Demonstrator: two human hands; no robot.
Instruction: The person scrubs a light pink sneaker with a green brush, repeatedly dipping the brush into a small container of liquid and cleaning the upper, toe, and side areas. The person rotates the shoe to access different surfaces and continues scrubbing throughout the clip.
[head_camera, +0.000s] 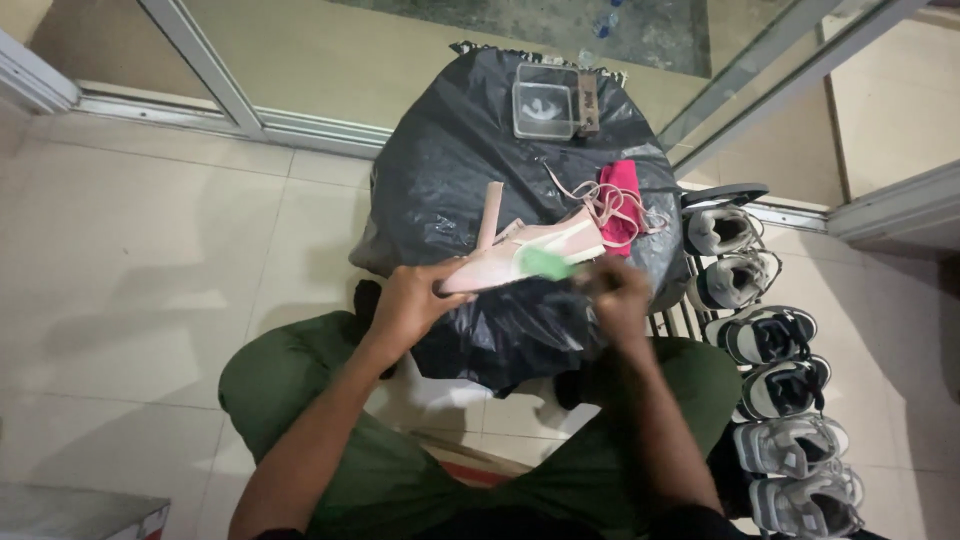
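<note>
A pale pink sneaker (535, 250) with a white side stripe lies tilted over a black plastic sheet (450, 170) that covers a small table. My left hand (412, 297) grips the shoe at its heel end. My right hand (612, 290) is closed on a green cloth (545, 264) pressed against the shoe's side. The shoe's pink tongue (490, 215) stands up, and loose pink laces (605, 205) trail away from it across the sheet.
A magenta cloth (622, 200), a clear plastic box (545, 102) and a brown brush (588, 100) lie on the sheet. A row of several grey, white and black sneakers (770, 340) stands on a rack at the right. Glass sliding doors run behind; pale floor tiles spread left.
</note>
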